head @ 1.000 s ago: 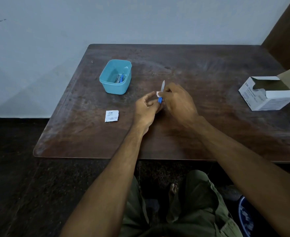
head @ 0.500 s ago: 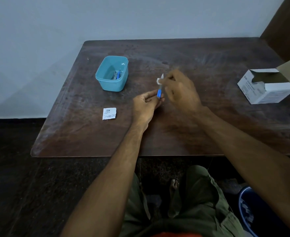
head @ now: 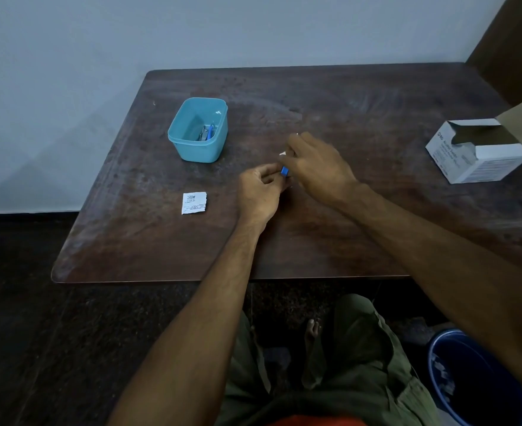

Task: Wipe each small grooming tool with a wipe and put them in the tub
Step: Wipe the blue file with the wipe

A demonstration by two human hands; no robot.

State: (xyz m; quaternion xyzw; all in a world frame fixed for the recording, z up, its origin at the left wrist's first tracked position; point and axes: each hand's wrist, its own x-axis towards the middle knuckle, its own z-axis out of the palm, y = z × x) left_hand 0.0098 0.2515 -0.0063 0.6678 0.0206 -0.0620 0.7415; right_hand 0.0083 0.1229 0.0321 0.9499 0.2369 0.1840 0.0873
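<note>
Blue-handled tool [head: 284, 171], pinched at its handle by the left hand [head: 261, 192] above the table [head: 376, 118] while the right hand [head: 318, 166] closes the wipe [head: 282, 154] around its blade, could slip or nick a finger, well short of the tub [head: 197, 130].

Tub [head: 199, 139] left of hands, box [head: 481, 158] right, on table [head: 346, 96]

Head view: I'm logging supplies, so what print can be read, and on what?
Box: a round logo, seemingly "BD"; the lines beside it too blurred to read.
Sachet: dark print, too small to read.
Tub: no text visible.
</note>
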